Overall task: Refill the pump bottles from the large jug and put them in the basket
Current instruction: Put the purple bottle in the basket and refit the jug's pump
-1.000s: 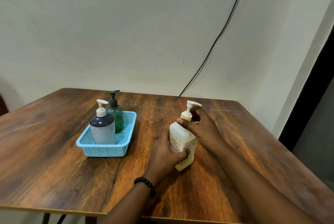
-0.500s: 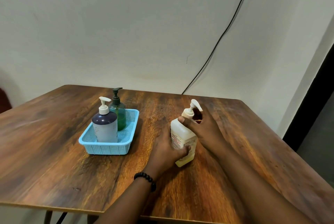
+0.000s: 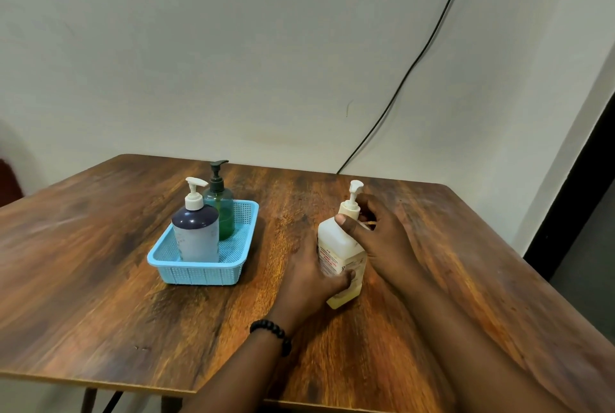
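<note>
Cream pump bottle (image 3: 339,253) upright on table (image 3: 100,279), right of basket (image 3: 203,274). Left hand (image 3: 309,282) grips body; right hand (image 3: 382,236) grips pump collar. Brace body firmly, twist collar only, keep bottle vertical.

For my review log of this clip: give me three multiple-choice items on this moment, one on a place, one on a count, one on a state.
1. Where does the green bottle stand?
A. in the basket
B. on the bare table
C. in a hand

2. How many pump bottles show?
A. two
B. three
C. five

3. What is the left hand doing?
A. lying flat on the table
B. gripping the cream bottle low down
C. lifting the basket

Key:
1 A, the green bottle stands inside the basket behind the dark-topped bottle.
2 B, two in the basket plus the cream bottle.
3 B, the left hand wraps its lower body; the right hand holds its neck.
</note>
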